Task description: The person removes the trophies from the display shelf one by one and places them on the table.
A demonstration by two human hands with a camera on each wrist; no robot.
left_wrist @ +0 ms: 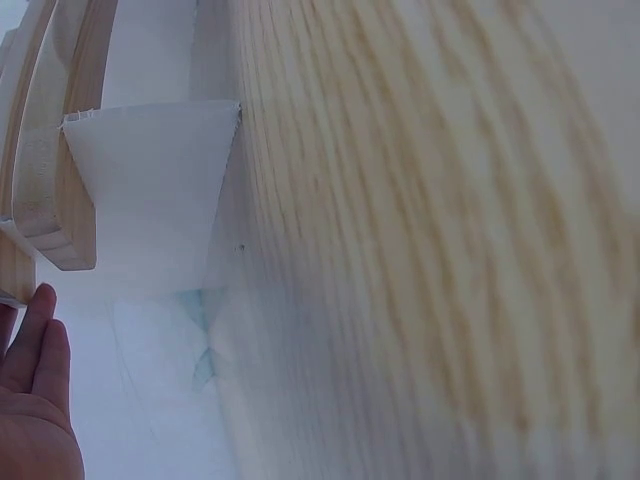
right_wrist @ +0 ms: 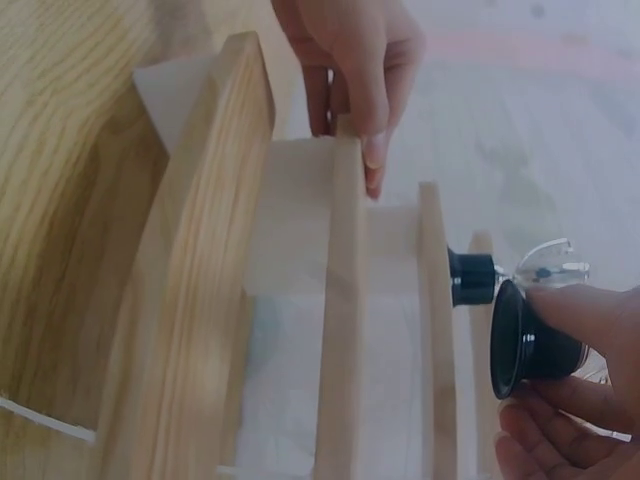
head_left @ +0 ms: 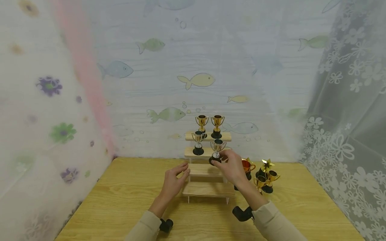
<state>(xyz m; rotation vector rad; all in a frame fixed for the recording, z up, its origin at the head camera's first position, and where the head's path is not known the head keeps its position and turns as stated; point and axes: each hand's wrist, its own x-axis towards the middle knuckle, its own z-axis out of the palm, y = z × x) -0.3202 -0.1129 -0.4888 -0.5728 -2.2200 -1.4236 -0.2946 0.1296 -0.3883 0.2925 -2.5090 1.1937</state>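
Left hand (head_left: 174, 179) at left end of four-tier pale-wood stand (head_left: 208, 189), fingers fairly straight, touching second shelf up; silver two-handled cup on round black base (head_left: 198, 139) stands on third shelf up; held silver trophy with black base (head_left: 217, 146) sits just right of that cup, long axis near upright, base apart from the shelf; right hand (head_left: 233, 164) nearer, in from the right, forearm angled up-left, grip pinching the base.
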